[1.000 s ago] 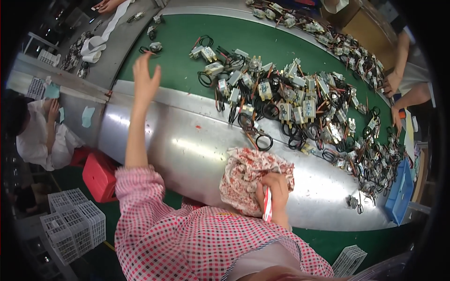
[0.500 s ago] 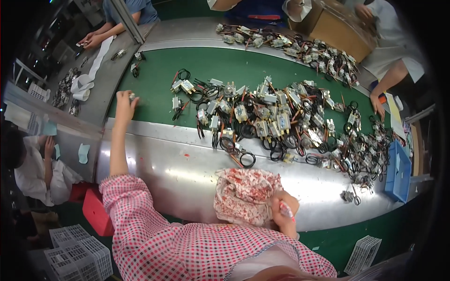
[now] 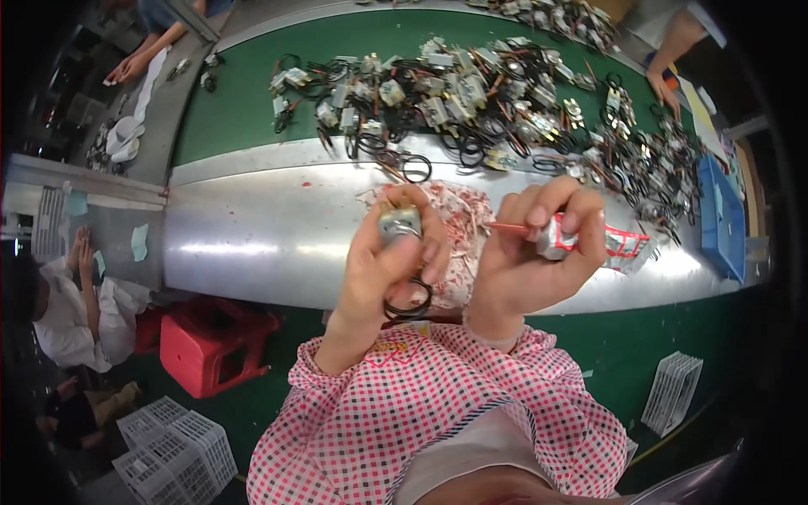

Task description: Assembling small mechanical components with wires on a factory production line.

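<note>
In front of my chest, my left hand (image 3: 362,278) is closed around a small metal electrical part (image 3: 399,225) with brass-coloured prongs on top. A looped black cable (image 3: 409,301) hangs below the fingers. My right hand (image 3: 530,273) grips a squeeze tube (image 3: 627,246), silver with red markings. Its pointed red nozzle (image 3: 509,227) faces left toward the metal part, a gap apart from it. Behind and between the hands lies a crumpled white cloth (image 3: 463,273) stained red, on the steel table edge (image 3: 252,244).
Many similar cabled parts (image 3: 454,101) are heaped on the green surface (image 3: 236,93) beyond the steel. A blue bin (image 3: 722,215) stands at the right. Red stools (image 3: 202,345) and white baskets (image 3: 181,450) are at lower left. A co-worker's hand (image 3: 665,88) rests at upper right.
My left hand has come from the far left of the green surface to my chest, holding the part. The right hand has risen from the cloth with the tube. My view has tilted down.
</note>
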`<state>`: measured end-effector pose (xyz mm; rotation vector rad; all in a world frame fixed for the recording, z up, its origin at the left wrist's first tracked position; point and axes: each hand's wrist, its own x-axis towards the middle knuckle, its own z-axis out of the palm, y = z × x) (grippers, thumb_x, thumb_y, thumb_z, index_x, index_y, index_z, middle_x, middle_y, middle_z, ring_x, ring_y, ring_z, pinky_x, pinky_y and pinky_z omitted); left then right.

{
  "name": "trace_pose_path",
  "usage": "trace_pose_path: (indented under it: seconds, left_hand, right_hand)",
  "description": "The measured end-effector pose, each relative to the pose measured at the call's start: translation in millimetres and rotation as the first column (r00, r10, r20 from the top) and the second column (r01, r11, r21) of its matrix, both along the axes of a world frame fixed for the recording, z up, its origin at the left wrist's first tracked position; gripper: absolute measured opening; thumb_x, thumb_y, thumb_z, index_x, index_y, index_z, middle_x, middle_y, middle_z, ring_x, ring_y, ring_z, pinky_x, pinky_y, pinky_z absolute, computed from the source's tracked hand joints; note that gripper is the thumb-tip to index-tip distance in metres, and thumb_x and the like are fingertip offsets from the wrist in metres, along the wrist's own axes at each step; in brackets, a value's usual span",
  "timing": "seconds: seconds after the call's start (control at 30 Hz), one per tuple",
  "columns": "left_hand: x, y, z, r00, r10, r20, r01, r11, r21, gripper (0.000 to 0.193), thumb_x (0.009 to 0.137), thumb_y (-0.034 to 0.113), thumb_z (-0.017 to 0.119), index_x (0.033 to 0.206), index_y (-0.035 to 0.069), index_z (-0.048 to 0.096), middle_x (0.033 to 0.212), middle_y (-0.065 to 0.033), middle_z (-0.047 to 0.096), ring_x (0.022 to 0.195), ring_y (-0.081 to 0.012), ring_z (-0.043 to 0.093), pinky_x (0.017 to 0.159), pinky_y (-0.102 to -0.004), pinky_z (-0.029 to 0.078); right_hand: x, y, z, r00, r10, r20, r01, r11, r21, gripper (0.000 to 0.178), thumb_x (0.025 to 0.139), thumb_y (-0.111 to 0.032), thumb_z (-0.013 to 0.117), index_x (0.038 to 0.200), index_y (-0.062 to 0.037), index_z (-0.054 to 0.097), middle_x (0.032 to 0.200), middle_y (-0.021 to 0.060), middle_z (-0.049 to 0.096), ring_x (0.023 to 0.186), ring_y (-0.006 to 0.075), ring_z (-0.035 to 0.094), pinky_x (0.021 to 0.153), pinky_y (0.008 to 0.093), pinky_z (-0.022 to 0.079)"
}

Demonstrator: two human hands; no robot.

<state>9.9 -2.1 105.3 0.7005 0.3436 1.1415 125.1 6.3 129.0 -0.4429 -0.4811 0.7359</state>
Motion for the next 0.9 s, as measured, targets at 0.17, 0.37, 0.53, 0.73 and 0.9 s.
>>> trace_pose_path:
  seconds: [0.17,0.37,0.53,0.73,0.9]
  left_hand:
    - [9,-15,3,0.981,-0.169,-0.094,0.170,0.985,0.008,0.046,0.074,0.004,0.060,0.111,0.003,0.033,0.080,-0.0035,0.047,0.064,-0.0055,0.043,0.054,-0.0169,0.035]
    - [17,-26,10,0.948,-0.064,-0.312,0.089,0.994,0.066,0.045,0.076,0.002,0.059,0.112,0.003,0.033,0.087,-0.0029,0.047,0.078,-0.0060,0.047,0.066,-0.0180,0.039]
    - [17,-27,13,0.945,-0.112,-0.307,0.116,0.993,-0.005,0.043,0.077,0.003,0.059,0.112,0.003,0.034,0.091,-0.0025,0.048,0.086,-0.0063,0.048,0.073,-0.0193,0.040]
    - [17,-26,11,0.942,-0.112,-0.316,0.116,0.993,-0.005,0.042,0.077,0.002,0.058,0.112,0.002,0.034,0.091,-0.0033,0.049,0.085,-0.0059,0.048,0.073,-0.0192,0.040]
    - [17,-24,8,0.939,-0.095,-0.331,0.113,0.993,0.036,0.042,0.077,0.002,0.058,0.112,0.002,0.034,0.093,-0.0038,0.048,0.085,-0.0059,0.048,0.072,-0.0186,0.040]
  right_hand:
    - [2,-19,5,0.999,0.031,-0.009,-0.031,0.998,0.057,0.026,0.086,-0.027,0.037,0.066,-0.0104,0.031,0.056,0.0043,0.038,0.039,0.0084,0.025,0.036,0.0219,0.022]
    - [2,-27,7,0.955,-0.022,0.296,0.022,1.000,0.001,0.023,0.082,-0.023,0.035,0.065,-0.0084,0.029,0.052,0.0076,0.035,0.038,0.0106,0.025,0.037,0.0231,0.025]
    - [3,-27,4,0.929,0.018,0.370,-0.017,1.000,-0.007,0.022,0.081,-0.022,0.036,0.065,-0.0083,0.030,0.050,0.0084,0.036,0.038,0.0113,0.027,0.037,0.0237,0.027]
    - [2,-26,0,0.923,0.010,0.384,-0.004,1.000,-0.017,0.023,0.081,-0.022,0.037,0.065,-0.0077,0.031,0.050,0.0095,0.037,0.038,0.0120,0.029,0.037,0.0240,0.029]
    - [3,-25,0,0.907,0.008,0.420,0.009,0.999,-0.040,0.023,0.082,-0.022,0.036,0.065,-0.0075,0.031,0.050,0.0110,0.039,0.038,0.0124,0.030,0.038,0.0242,0.030]
